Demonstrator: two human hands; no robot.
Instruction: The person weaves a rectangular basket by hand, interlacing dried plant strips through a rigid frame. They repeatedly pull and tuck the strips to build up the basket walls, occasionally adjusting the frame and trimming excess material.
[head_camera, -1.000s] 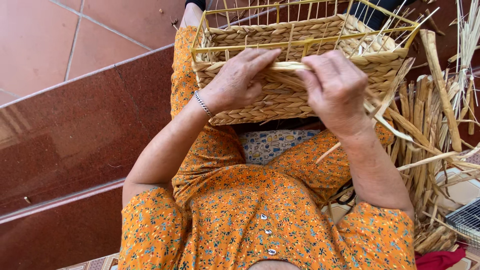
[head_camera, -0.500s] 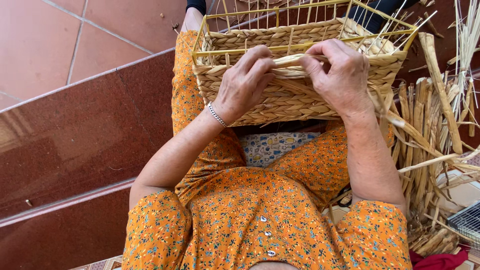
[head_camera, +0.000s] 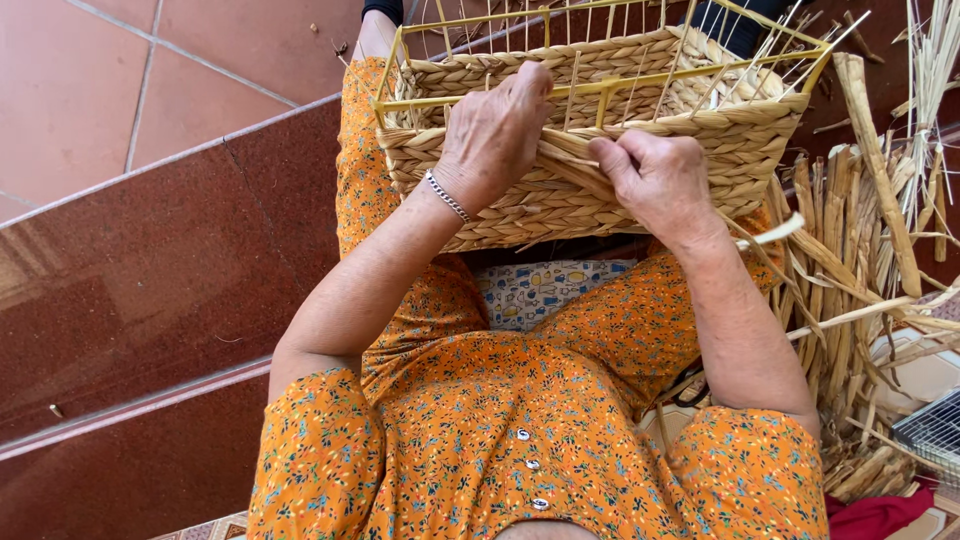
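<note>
- The basket (head_camera: 600, 150) rests on the lap, far of both hands.
- Straw strand (head_camera: 575, 160) runs left to right along the near wall.
- Right hand (head_camera: 655, 180) grip pinches the strand.
- Left hand (head_camera: 490, 135) grip presses the strand, fingers curled.

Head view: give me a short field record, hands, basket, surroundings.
left hand: on the basket's near wall, fingers hooked over the rim between the yellow wires
right hand: pinching a flat fibre strand against the weave
basket: half-woven, on the person's lap, yellow wire frame bare above the woven rows
bracelet: on left wrist
dried fibre bundle: beside the person's right arm
floor: reddish tile and dark stone step
</note>
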